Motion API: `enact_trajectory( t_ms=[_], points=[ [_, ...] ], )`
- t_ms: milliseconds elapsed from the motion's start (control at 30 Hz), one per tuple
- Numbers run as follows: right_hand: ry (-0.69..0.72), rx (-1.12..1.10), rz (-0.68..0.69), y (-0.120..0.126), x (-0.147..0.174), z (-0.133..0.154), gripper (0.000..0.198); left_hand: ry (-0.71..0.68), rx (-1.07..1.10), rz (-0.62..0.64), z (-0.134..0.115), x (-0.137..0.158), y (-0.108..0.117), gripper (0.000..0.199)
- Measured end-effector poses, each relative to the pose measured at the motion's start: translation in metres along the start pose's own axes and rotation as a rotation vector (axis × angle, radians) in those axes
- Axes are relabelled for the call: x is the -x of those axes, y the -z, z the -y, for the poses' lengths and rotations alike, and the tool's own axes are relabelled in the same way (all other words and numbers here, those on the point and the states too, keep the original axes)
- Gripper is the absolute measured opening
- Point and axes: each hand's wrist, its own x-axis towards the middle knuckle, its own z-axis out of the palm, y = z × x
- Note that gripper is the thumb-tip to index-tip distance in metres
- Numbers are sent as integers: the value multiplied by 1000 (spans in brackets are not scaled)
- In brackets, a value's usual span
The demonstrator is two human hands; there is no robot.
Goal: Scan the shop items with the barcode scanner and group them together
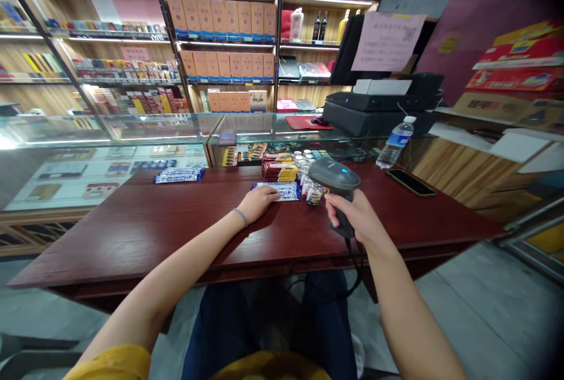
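My right hand (359, 215) is wrapped round the handle of a dark grey barcode scanner (333, 175), whose head points left above the table. A black cable hangs from its grip. My left hand (259, 201) rests on blue-and-white wrapped snack packets (288, 192); its fingertips are partly hidden, so I cannot tell if it grips one. Just behind lies a stack of red-and-yellow packets (279, 168). Small clear-wrapped items (314, 194) with white tops are grouped beside the scanner. More blue-and-white packets (178, 175) lie in a pile at the table's left.
The dark red table (145, 227) stands against a glass display case (110, 162). A water bottle (396, 144) and a phone (410, 182) are at the right. Behind are a till (374, 111) and lit shelves. Cartons (511, 104) are stacked far right.
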Motion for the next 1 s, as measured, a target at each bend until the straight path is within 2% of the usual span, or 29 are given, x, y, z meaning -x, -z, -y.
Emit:
enact_trajectory(
  t_ms=[267,433,533,633,733,900,1000],
  points=[
    [-7,-12,25,0,-3,-2,29,-15,36,-47,2,-1,0,34],
    [-6,-17,18,-1,-4,-2,28,78,67,-160,19,-2,23,32],
    [-14,-8,28,-4,-5,0,27,184,66,-257,40,7,45,29],
    [-17,-1,25,-9,-7,1,25,280,25,-314,68,29,65,27],
    [-21,-2,29,-15,-11,0,30,387,-28,-314,102,61,78,26],
    [-30,-22,64,-28,-19,-3,31,673,-122,-334,161,121,91,27],
    [-20,15,90,-36,-23,-5,36,805,-152,-346,189,152,96,29]
  ],
)
